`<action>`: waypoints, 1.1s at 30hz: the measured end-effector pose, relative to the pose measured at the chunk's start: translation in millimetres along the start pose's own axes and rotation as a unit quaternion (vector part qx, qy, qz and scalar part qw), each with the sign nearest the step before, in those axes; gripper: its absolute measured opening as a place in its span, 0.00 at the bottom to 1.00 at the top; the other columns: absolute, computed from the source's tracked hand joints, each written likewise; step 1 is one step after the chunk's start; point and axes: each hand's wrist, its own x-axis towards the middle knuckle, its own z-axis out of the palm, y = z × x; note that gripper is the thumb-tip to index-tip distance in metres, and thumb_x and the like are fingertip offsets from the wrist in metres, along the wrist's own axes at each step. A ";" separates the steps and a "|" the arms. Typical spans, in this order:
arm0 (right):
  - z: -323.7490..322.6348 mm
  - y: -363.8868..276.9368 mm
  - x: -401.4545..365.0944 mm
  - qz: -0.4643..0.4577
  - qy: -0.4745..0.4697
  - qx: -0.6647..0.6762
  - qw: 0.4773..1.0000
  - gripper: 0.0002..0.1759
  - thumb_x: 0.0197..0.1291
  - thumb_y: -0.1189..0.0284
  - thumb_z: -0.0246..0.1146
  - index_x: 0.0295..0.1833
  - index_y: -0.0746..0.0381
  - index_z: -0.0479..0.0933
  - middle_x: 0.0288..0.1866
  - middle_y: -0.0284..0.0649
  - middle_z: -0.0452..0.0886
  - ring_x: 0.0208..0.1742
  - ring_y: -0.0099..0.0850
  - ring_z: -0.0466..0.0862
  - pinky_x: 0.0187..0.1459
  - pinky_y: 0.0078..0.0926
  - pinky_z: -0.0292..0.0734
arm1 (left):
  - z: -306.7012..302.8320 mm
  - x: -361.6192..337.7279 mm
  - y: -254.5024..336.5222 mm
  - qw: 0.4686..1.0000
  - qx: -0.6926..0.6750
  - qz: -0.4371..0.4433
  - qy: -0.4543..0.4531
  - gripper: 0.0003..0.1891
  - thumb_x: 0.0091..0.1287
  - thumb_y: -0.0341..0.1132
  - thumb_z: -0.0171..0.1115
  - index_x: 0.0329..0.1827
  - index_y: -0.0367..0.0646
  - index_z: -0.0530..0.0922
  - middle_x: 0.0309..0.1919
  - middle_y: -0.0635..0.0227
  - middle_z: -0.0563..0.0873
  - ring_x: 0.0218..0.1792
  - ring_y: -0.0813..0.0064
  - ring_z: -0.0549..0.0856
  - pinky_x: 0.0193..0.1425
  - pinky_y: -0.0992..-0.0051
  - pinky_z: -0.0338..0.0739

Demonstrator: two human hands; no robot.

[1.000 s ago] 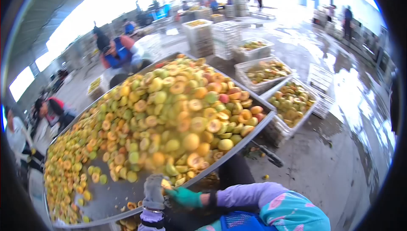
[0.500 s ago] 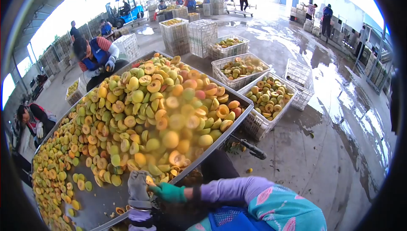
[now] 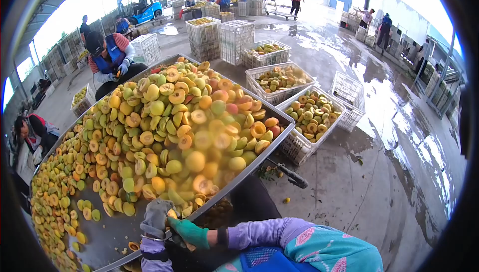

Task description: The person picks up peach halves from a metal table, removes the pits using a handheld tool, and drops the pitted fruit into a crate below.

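My left hand, in a grey glove, is closed around a piece of yellow peach at the near edge of the metal table. Against it, my right hand in a green glove has its fingers curled shut; what they grip is hidden. A small pale-orange piece shows just below the green glove. Beyond both hands, a large heap of halved and whole yellow peaches covers much of the table.
Plastic crates of fruit stand along the table's right side, beside another white crate. A black handle sticks out from the table. Co-workers sit at the left. The concrete floor has wet patches.
The view has shifted slightly. My hands stay together by the table edge, the right one turned a little lower, and the pale-orange piece beneath it now shows. A distant person has walked right.
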 end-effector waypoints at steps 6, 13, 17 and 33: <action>-48.1 24.7 44.7 -0.463 0.078 -0.429 0.772 0.15 0.70 0.63 0.51 0.47 0.62 0.78 0.22 0.44 0.77 0.21 0.36 0.78 0.23 0.34 0.72 | -0.7 12.3 38.3 0.796 -0.427 -0.395 0.165 0.09 0.67 0.35 0.54 0.33 0.39 0.77 0.25 0.66 0.82 0.25 0.74 0.81 0.29 0.75 0.77; -30.1 5.7 14.6 -0.335 0.196 -0.420 0.821 0.20 0.69 0.54 0.52 0.44 0.62 0.72 0.27 0.59 0.78 0.28 0.60 0.79 0.27 0.51 0.72 | 13.8 0.0 62.4 0.826 -0.314 -0.313 0.347 0.10 0.70 0.37 0.53 0.40 0.39 0.78 0.39 0.60 0.84 0.41 0.65 0.84 0.48 0.68 0.80; -25.2 2.8 6.5 -0.360 0.128 -0.411 0.828 0.18 0.69 0.56 0.53 0.42 0.63 0.70 0.25 0.57 0.78 0.27 0.57 0.79 0.27 0.51 0.72 | 4.4 -0.8 72.2 0.772 -0.452 -0.267 0.358 0.10 0.70 0.37 0.52 0.43 0.39 0.75 0.39 0.58 0.83 0.40 0.61 0.84 0.45 0.65 0.82; -10.6 26.2 17.6 -0.294 0.149 -0.328 0.885 0.19 0.71 0.59 0.51 0.39 0.66 0.72 0.24 0.50 0.73 0.27 0.37 0.76 0.32 0.38 0.71 | 2.5 -1.2 77.0 0.740 -0.464 -0.271 0.405 0.04 0.69 0.29 0.58 0.37 0.38 0.75 0.31 0.64 0.84 0.32 0.79 0.80 0.38 0.80 0.75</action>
